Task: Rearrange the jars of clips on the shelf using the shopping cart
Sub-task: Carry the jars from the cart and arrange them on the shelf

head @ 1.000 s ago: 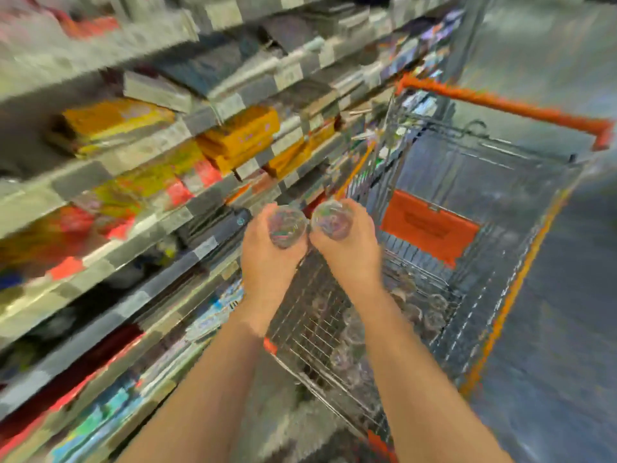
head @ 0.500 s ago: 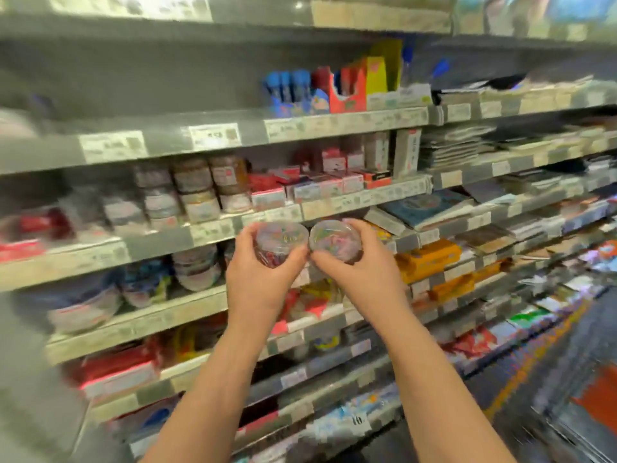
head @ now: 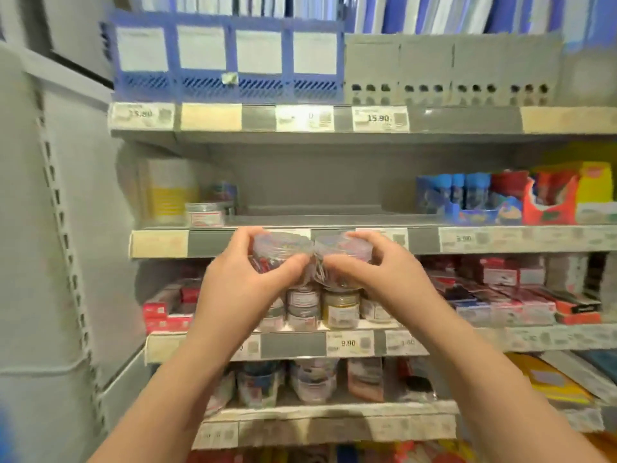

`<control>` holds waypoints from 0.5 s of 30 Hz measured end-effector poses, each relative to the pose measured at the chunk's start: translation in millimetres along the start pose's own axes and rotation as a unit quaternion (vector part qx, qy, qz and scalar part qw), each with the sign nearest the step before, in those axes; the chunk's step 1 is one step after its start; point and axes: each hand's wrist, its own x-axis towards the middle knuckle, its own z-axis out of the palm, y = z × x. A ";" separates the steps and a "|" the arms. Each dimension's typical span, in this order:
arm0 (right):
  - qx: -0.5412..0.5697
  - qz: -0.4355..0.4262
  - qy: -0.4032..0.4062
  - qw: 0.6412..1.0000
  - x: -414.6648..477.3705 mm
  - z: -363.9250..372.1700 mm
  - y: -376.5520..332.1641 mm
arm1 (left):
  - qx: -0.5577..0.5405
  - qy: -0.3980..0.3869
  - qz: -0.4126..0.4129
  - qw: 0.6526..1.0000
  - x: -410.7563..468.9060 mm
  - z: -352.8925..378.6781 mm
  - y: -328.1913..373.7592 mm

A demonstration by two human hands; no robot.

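You have turned away from the shopping cart, which filled your view a second ago and is now out of sight. Both jars came with you and are now raised level with the front edge of the middle shelf (head: pixel 213 243). I judge the carry done and the placing about to begin.

From the left, a yellow-and-white box (head: pixel 167 192) stands on that shelf. Just beside it is a labelled jar (head: pixel 203 213), its red print too blurred to read. Your left hand (head: pixel 240 289) has fingers and thumb curled round a jar of coloured clips (head: pixel 277 248), with red ones showing through the clear wall. Touching it side to side is the second jar of clips (head: pixel 344 250), gripped the same way by your right hand (head: pixel 377 282). Neither hand has a finger to spare.

Behind the jars, grey shelf floor shows from the labelled jar across to the display tray of blue-capped tubes (head: pixel 467 195). Both jars should fit there.

The top-left price tag (head: pixel 142 113) looks like "15.80", though it may be "15.90". The tag below the stacked jars (head: pixel 340 305) reads "9.90" (head: pixel 348 343). The upper tag to the right of that reads "15.90" (head: pixel 379 118). The tag just right of your right hand reads "3.90" (head: pixel 464 238). No brand name is legible.
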 end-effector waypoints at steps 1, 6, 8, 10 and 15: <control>0.001 -0.013 -0.013 1.000 12.6 0.3 -2.5 | 0.008 0.010 -0.001 1.000 8.8 -2.5 -0.3; -0.074 -0.086 -0.072 0.991 77.2 2.2 -22.3 | 0.037 0.068 -0.011 0.997 52.9 -9.8 -3.5; -0.069 -0.094 -0.110 0.987 102.2 5.7 -28.8 | 0.053 0.090 -0.013 0.994 70.0 -11.3 -8.2; -0.057 -0.089 -0.152 0.983 126.7 11.5 -33.7 | 0.062 0.112 -0.011 0.992 85.5 -13.6 -12.4; -0.037 -0.070 -0.221 0.972 190.3 42.0 -38.9 | 0.104 0.157 -0.015 0.982 121.5 -24.0 -24.5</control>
